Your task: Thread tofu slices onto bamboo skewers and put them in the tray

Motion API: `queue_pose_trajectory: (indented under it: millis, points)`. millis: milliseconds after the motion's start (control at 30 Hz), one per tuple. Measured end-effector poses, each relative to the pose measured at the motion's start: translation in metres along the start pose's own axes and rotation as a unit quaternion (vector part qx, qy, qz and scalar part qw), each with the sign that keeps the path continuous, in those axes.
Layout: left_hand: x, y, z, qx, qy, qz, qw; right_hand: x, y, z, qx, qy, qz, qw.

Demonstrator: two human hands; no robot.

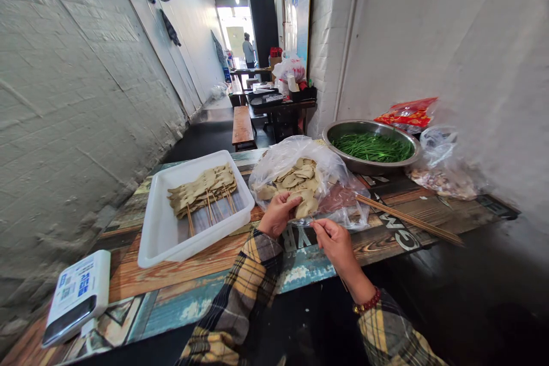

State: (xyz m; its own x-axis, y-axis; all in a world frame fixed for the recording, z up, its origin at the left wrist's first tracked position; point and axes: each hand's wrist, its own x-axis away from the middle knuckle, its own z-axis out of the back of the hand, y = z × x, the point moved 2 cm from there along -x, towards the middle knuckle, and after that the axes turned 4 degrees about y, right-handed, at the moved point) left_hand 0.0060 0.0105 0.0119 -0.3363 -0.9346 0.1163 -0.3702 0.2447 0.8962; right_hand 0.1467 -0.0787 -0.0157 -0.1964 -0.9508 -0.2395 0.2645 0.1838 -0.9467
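Note:
My left hand (279,214) is closed on a flat, round, beige food slice (307,203), thumb on top, at the near edge of an open clear plastic bag (268,167). More such slices (295,174) lie heaped in that bag. My right hand (333,242) pinches a thin wooden skewer (343,282) just right of the slice; its tip is at the slice's lower edge, and I cannot tell whether it has gone in. To the left, a white plastic tray (158,240) holds skewered slices (201,189) in a stack, sticks pointing toward me.
Loose skewers (409,220) lie at right on the patterned wooden table (180,291). Behind them stands a steel bowl (373,168) of green chives, beside a plastic bag (446,174). A white payment device (77,297) sits at left. A bench (243,126) and a person (248,50) are farther back.

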Motion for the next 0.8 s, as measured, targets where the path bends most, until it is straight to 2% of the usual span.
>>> queue_pose_trajectory:
  millis: [67,200,400,633,800]
  points:
    - [-0.001,0.000,0.001,0.021,0.012,0.001,1.000,0.000,0.000,0.000,0.000,-0.004,0.004,1.000]
    - [-0.003,-0.002,0.002,0.068,0.081,-0.009,0.994,0.000,0.001,-0.001,0.008,-0.012,0.014,1.000]
    - [0.000,-0.004,-0.008,0.072,0.021,0.017,0.997,0.000,0.000,-0.003,0.034,-0.009,0.027,0.999]
    - [0.000,-0.002,-0.007,0.067,0.050,0.002,0.997,0.000,-0.002,-0.004,0.047,-0.023,0.037,0.998]
    - [-0.001,-0.005,-0.007,0.057,0.046,-0.005,0.997,0.001,-0.001,-0.003,0.062,-0.007,0.046,0.997]
